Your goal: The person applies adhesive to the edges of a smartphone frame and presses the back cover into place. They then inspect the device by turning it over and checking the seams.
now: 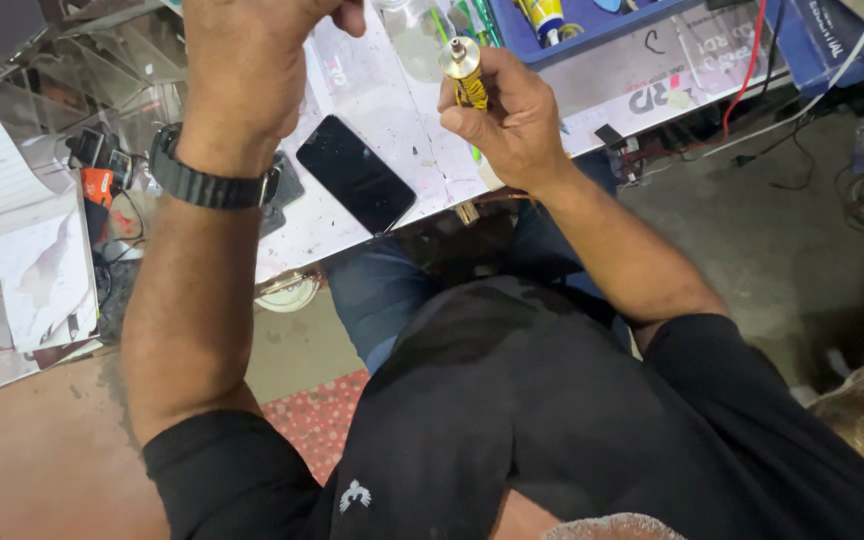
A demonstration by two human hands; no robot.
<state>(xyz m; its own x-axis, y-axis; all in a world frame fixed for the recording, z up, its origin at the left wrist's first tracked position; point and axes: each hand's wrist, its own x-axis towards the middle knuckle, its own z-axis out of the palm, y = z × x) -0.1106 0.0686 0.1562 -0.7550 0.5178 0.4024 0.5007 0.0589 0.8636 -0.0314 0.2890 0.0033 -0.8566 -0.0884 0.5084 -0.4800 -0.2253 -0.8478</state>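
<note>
Right hand (512, 115) over bench (392, 130) edge, fingers (472, 125) wrapped tight round small yellow tube (466, 72), metal tip up. Left hand (247, 60) raised beside it, curled, probably empty; palm hidden. Black phone (355, 172) lay flat on bench between wrists.

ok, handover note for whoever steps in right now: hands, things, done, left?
Right hand: gripping a small yellow tube with a metal tip, tip pointing up, held above the white worktop.
Left hand: closed in a loose fist over the worktop, watch on the wrist; whether it holds anything is hidden.
Dark phone: flat on the worktop between the hands, screen off, untouched.
Done: tube is picked up.
Left: nothing from the tube shows on the phone yet.
</note>
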